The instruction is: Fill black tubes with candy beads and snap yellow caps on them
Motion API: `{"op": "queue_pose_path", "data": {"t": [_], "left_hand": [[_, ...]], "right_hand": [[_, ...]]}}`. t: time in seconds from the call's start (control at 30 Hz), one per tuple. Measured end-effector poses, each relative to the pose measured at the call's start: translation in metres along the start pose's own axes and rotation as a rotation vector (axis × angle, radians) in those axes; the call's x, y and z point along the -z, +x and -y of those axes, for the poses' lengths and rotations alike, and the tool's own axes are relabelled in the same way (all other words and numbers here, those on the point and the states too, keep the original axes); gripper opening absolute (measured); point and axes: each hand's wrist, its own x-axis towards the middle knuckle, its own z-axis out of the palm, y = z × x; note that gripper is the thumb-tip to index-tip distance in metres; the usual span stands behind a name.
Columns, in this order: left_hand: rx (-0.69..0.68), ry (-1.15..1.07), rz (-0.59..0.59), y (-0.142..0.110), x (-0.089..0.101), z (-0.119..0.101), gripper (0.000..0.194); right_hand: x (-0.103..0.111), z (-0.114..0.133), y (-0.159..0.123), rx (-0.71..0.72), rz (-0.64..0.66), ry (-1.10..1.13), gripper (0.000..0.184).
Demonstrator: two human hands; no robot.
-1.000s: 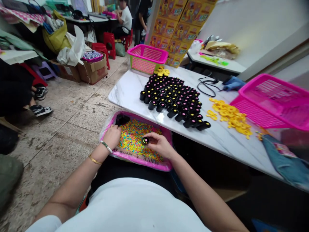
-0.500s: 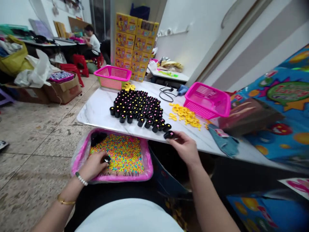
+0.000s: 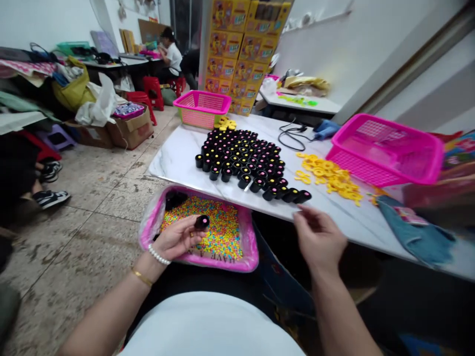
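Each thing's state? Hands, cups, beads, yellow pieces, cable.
Left hand: holding a black plastic cup
Right hand: fingers bent, nothing visible held
Black plastic cups: clustered on white marbled table
Small multicoloured round beads: loose in pink tray
Yellow plastic pieces: heaped loose
Black cable: loosely looped

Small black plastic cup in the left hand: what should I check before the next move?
1. Left hand grips the small black plastic cup: ok.
2. Pink round bead shows in its mouth: ok.
3. Right hand free of cups: ok, none visible there.
4. Small multicoloured beads in the pink, plastic-lined tray: ok, plenty.
5. Nearest black cup upright on the white marbled tabletop: cannot tell, it looks slanted.
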Motion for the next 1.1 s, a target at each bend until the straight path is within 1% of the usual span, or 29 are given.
{"op": "queue_pose_path", "data": {"t": [0.07,0.1,0.13,0.17,0.2,0.23,0.3,0.33,0.37,0.43,0.47,0.5,0.57,0.63,0.7,0.77,0.83,0.9,0.93,1.0,1.03,1.1], "left_hand": [[0.024,-0.028,0.014,0.001,-0.007,0.01,0.021],[0.037,-0.021,0.031,0.001,-0.011,0.015,0.023],[0.048,-0.011,0.062,0.001,-0.015,0.021,0.025],[0.047,0.019,0.095,0.001,-0.018,0.026,0.03],[0.027,0.086,0.124,0.001,-0.02,0.03,0.036],[-0.018,0.226,0.141,0.0,-0.021,0.031,0.044],[-0.136,0.63,0.122,-0.002,-0.017,0.026,0.059],[-0.183,0.825,0.095,-0.004,-0.012,0.019,0.062],[-0.212,0.991,0.064,-0.006,-0.006,0.011,0.061],[-0.234,1.22,-0.032,-0.012,0.012,-0.009,0.046],[-0.241,1.325,-0.103,-0.015,0.021,-0.019,0.036],[-0.244,1.45,-0.189,-0.018,0.031,-0.027,0.028],[-0.213,1.639,-0.303,-0.024,0.046,-0.038,0.018],[-0.159,1.765,-0.327,-0.028,0.055,-0.042,0.013],[-0.114,1.869,-0.314,-0.03,0.056,-0.04,0.009],[-0.084,1.949,-0.305,-0.032,0.051,-0.038,0.009],[-0.07,2.011,-0.315,-0.035,0.045,-0.036,0.015],[-0.074,2.057,-0.344,-0.039,0.039,-0.034,0.021],[-0.083,2.08,-0.366,-0.041,0.038,-0.034,0.023],[-0.105,2.141,-0.411,-0.045,0.036,-0.034,0.023],[-0.111,2.172,-0.428,-0.047,0.037,-0.034,0.023],[-0.102,2.216,-0.435,-0.046,0.039,-0.035,0.024]], "right_hand": [[-0.016,0.028,-0.031,0.095,0.337,0.2,0.031],[-0.027,0.041,-0.043,0.148,0.512,0.294,0.036],[-0.038,0.052,-0.052,0.186,0.658,0.375,0.039],[-0.049,0.061,-0.059,0.195,0.768,0.439,0.041],[-0.06,0.068,-0.064,0.179,0.847,0.485,0.04],[-0.068,0.072,-0.067,0.148,0.904,0.519,0.037],[-0.082,0.076,-0.069,0.078,1.0,0.571,0.036],[-0.088,0.076,-0.068,0.054,1.049,0.598,0.04],[-0.093,0.074,-0.067,0.04,1.091,0.623,0.044],[-0.105,0.069,-0.063,0.045,1.127,0.618,0.049],[-0.113,0.065,-0.061,0.082,1.118,0.563,0.048],[-0.12,0.061,-0.058,0.147,1.099,0.465,0.045],[-0.136,0.053,-0.054,0.348,1.094,0.164,0.037],[-0.15,0.047,-0.055,0.522,1.143,-0.113,0.031],[-0.157,0.046,-0.062,0.614,1.223,-0.235,0.03],[-0.159,0.049,-0.071,0.659,1.292,-0.234,0.029],[-0.156,0.054,-0.079,0.709,1.351,-0.186,0.03],[-0.149,0.057,-0.082,0.733,1.389,-0.037,0.036],[-0.145,0.057,-0.081,0.722,1.393,0.064,0.039],[-0.139,0.053,-0.076,0.651,1.353,0.227,0.042],[-0.137,0.05,-0.072,0.614,1.318,0.248,0.041],[-0.136,0.046,-0.068,0.6,1.26,0.157,0.04]]}}
